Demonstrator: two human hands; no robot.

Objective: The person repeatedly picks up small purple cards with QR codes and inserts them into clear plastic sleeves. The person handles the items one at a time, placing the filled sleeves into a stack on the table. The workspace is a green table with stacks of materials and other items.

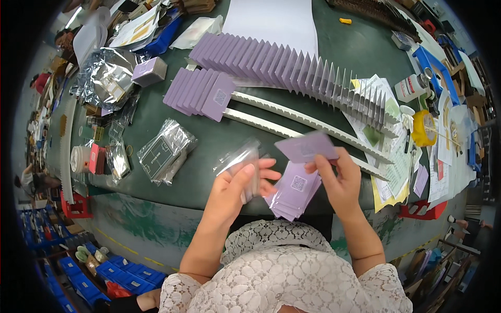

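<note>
My left hand is closed around a bundle of transparent plastic sleeves, above the near edge of the table. Between the thumb and fingers of my right hand is a purple card, tilted and slightly blurred. Below it, at the table's near edge, lies a fanned pile of purple cards with a printed square code on top; its shine suggests plastic covers. Farther off, a long row of purple cards stands in a notched white rack. A shorter group of purple cards leans at the rack's left end.
On the green table, a plastic-wrapped dark pack lies left of my hands. A boxed card stack and crumpled silver film are farther left. Papers, yellow tape and a white bottle lie on the right.
</note>
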